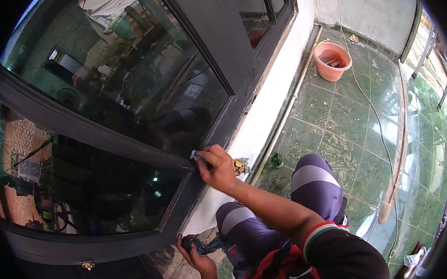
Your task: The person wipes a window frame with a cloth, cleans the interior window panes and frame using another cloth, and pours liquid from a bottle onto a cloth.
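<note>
My right hand [217, 168] is closed, pinching a small light-blue scrap [193, 154], perhaps cloth or paper. The scrap touches the dark window frame [185, 166] at the corner between two glass panes. Just behind that wrist shows a crumpled yellow-and-black patterned piece [241, 166]; whether the hand holds it I cannot tell. Lower down, my left hand [197, 259] is wrapped round a dark, crumpled bundle with blue-green parts [203, 244], like a rag or plastic bag. It sits beside my knee, below the frame's lower edge.
A small green bottle or jar [277, 160] stands on the green tiled floor [316, 129] near my knee. Farther off is an orange bucket [332, 63] with things inside. A thin pipe [287, 108] runs along the white wall base; a cable [379, 123] and a long pole [395, 181] lie rightward.
</note>
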A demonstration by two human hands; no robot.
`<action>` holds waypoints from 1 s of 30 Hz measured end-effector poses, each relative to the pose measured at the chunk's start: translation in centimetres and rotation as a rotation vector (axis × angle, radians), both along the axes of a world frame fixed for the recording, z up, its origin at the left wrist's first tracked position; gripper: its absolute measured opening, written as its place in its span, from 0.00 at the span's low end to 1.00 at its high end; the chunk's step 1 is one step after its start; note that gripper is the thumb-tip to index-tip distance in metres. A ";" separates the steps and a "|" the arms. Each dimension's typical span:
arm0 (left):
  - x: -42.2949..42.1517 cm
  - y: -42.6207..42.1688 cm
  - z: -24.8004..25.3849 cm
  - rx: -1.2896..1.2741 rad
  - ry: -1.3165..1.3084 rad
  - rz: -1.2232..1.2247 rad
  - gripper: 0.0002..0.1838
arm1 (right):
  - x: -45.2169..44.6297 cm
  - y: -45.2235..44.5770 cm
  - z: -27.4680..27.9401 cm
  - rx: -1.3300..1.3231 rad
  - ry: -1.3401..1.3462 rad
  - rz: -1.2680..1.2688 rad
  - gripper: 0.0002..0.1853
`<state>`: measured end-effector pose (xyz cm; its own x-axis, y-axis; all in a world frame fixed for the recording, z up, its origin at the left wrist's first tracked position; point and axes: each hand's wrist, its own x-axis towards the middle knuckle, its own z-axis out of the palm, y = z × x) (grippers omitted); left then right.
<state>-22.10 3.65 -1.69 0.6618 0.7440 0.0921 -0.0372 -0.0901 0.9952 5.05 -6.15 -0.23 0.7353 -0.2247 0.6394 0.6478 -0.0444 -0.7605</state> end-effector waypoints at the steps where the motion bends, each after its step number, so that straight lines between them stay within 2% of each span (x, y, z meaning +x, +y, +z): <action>1: 0.1 -0.1 0.3 0.003 -0.007 -0.005 0.27 | 0.7 -0.4 -0.1 0.009 0.030 -0.035 0.07; 3: -0.3 0.0 0.6 0.021 -0.025 0.006 0.27 | 2.2 -0.8 0.5 0.065 0.154 -0.137 0.05; 6: -1.0 0.2 0.7 0.030 -0.060 0.050 0.27 | 1.5 0.6 0.9 0.198 0.358 -0.157 0.06; 7: -1.0 0.2 0.8 0.013 -0.067 0.052 0.27 | 0.7 1.6 0.6 0.175 0.315 -0.162 0.07; 10: -0.6 0.1 1.2 0.003 -0.062 0.032 0.27 | -1.7 1.9 0.2 0.055 0.379 0.053 0.09; 15: -0.7 -0.1 1.7 0.021 -0.060 0.040 0.26 | 4.9 -1.9 1.6 0.229 0.502 -0.224 0.09; 16: -1.2 0.3 1.2 0.019 -0.060 0.038 0.26 | 5.6 -2.7 1.5 0.232 0.404 -0.252 0.08; 18: -1.8 0.8 0.6 0.005 -0.051 0.038 0.26 | 6.2 -3.9 1.1 0.376 0.271 -0.193 0.06; 20: -2.3 0.8 0.2 -0.025 -0.032 0.043 0.26 | 4.6 -6.3 3.4 0.604 0.570 0.146 0.05; 21: -2.3 0.8 0.2 -0.033 -0.021 0.050 0.26 | 5.0 -6.7 2.4 0.522 0.516 0.147 0.04; 24: -2.1 0.7 0.1 -0.043 -0.008 0.079 0.27 | 5.4 -7.5 0.1 -0.009 0.381 0.175 0.04; 25: -1.8 0.5 0.1 -0.040 -0.013 0.094 0.29 | 4.4 -7.8 1.7 -0.127 0.337 0.121 0.08; 28: -1.1 0.1 0.5 -0.038 -0.021 0.104 0.30 | 3.6 -7.3 3.4 -0.254 0.163 0.142 0.10; 30: -0.9 -0.2 0.5 -0.040 -0.034 0.099 0.30 | 3.8 -6.6 3.4 -0.275 0.167 0.135 0.12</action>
